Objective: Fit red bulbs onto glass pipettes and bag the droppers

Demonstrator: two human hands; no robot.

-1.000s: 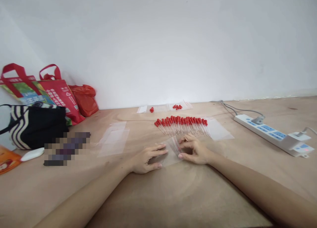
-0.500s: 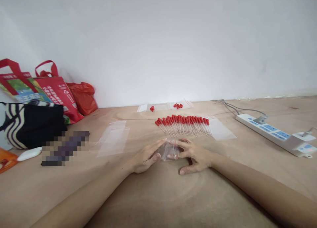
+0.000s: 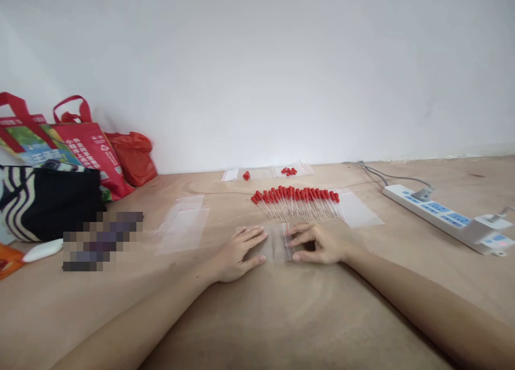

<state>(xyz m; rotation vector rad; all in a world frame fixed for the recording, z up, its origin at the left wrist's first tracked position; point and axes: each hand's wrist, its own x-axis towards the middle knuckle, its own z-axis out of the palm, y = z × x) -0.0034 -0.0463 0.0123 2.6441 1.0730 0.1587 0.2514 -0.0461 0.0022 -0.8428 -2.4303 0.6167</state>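
Observation:
A small clear zip-lock bag (image 3: 277, 246) with a red line along its mouth lies flat on the table between my two hands. My left hand (image 3: 241, 254) rests on its left part, fingers stretched out and palm down. At the red-lined right edge is my right hand (image 3: 319, 245), fingers bent and thumb apart from them, touching the bag. Just beyond my hands, a row of thin clear sticks with red bulb ends (image 3: 298, 198), dropper-like, lies side by side.
Flat clear bags (image 3: 185, 222) lie on the left, another bag (image 3: 360, 209) right of the row. Near the wall, bags hold small red pieces (image 3: 288, 171). A power strip (image 3: 434, 209) with cables stands right; shopping bags (image 3: 92, 150) and a black bag (image 3: 68, 204) stand left.
The bag, bunched up before, now lies flatter and wider. My left hand has settled flat on it. My right hand's thumb has moved up toward the bag's edge.

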